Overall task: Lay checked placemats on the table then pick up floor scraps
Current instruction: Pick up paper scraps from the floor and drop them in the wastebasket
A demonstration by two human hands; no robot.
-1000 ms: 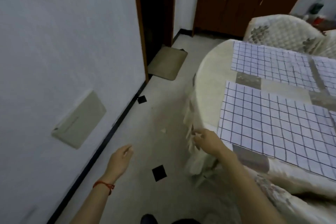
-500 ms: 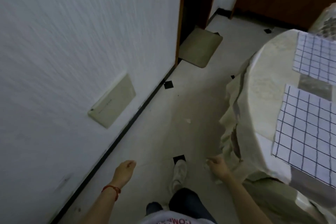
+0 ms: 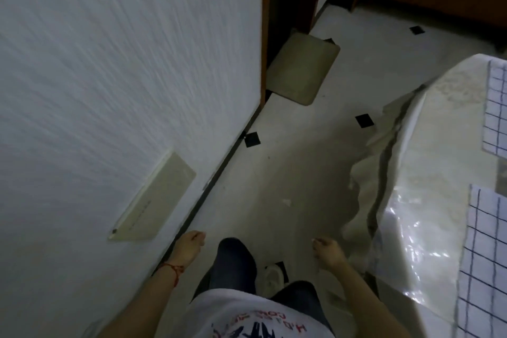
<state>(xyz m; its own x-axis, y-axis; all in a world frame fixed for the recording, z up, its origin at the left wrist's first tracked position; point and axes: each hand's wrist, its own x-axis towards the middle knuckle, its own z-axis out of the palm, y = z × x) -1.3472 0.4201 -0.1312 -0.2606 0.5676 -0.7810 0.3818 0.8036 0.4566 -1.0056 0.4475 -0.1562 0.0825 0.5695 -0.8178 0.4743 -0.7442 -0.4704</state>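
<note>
So the person is standing in a narrow strip of floor [image 3: 288, 167] between a white wall [image 3: 123, 63] on the left and the table [image 3: 428, 162] on the right, looking straight down at their own legs and a white shoe [image 3: 273, 277]. The left hand [image 3: 189, 245], red string bracelet [image 3: 172, 269] on the wrist, hangs down near the wall's black skirting with the fingers loosely curled and nothing in it. The right hand [image 3: 327, 251] hangs just beside the drooping tablecloth [image 3: 365, 178]; the fingers are curled in, and there's a pale speck at the fingertips, but honestly I can't tell if that's something pinched or just blur.

Two checked placemats are already flat on the table, only partly in shot: the far placemat [image 3: 496, 110] and the near placemat [image 3: 482, 255], with a gap of tablecloth between them. A small white scrap [image 3: 286, 202] lies on the floor ahead of the feet, well apart from both hands. Further off there's a beige doormat [image 3: 301, 71] at a doorway, a few black diamond tiles [image 3: 252, 139], and a cream panel [image 3: 153, 200] low on the wall.
</note>
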